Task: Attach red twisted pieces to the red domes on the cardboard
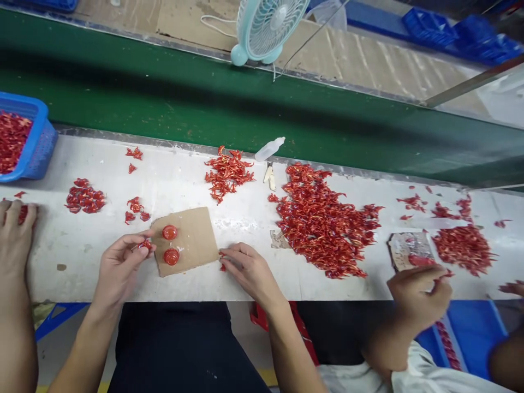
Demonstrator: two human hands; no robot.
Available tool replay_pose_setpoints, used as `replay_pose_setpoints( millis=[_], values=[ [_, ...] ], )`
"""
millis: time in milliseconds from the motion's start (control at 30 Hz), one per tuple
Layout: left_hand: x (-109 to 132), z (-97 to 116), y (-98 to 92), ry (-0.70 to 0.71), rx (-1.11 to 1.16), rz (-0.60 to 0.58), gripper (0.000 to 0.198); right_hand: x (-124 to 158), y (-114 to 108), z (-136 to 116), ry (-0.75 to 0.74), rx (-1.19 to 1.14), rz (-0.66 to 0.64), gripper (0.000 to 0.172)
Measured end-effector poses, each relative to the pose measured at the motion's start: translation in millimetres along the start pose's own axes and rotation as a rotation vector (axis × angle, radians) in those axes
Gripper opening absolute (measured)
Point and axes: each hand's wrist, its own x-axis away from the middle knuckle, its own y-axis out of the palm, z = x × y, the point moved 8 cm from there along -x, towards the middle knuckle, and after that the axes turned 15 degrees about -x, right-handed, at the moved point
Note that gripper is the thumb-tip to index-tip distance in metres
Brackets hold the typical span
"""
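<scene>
My left hand (pixel 117 267) is closed in a pinch on a small glossy red part (pixel 146 245), just left of a piece of brown cardboard (pixel 196 234). Two round red pieces (pixel 170 232) sit on the cardboard's left half, one behind the other. At the cardboard's right edge, the fingertips of my right hand (pixel 251 273) are pinched together around a small red piece (pixel 222 261), mostly hidden by the fingers. Behind the cardboard lies a loose pile of spiky red parts (pixel 227 172). To its left are a few red parts (pixel 136 206) and a cluster of rounded red pieces (pixel 85 197).
A large red heap (pixel 327 218) spreads to the right, near a white squeeze bottle (pixel 270 148). A blue basket (pixel 39 142) of red parts stands far left. Other people's hands (pixel 420 292) work at both sides. A fan (pixel 266 27) stands above the green wall (pixel 164 98).
</scene>
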Motion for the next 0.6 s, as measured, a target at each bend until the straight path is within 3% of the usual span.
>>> replay_pose_setpoints(
  millis=[133,333,433,600],
  values=[
    [5.1,-10.0,8.7,-0.095,0.052,-0.051,0.020,-9.9,-2.9,3.0,-0.006,0.055,-0.042,0.018],
    [8.6,-11.4,9.8,-0.066,0.049,-0.039,0.021,-22.4,-9.9,-6.3,0.054,0.036,0.005,0.014],
    [10.4,-13.2,6.7,-0.070,0.039,-0.019,0.023,-32.5,-1.4,-16.2,0.176,-0.238,0.051,0.021],
    [16.5,-8.9,4.6,-0.030,0.020,-0.023,0.029,-60.4,49.4,-43.5,0.325,-0.737,-0.050,0.036]
  ],
)
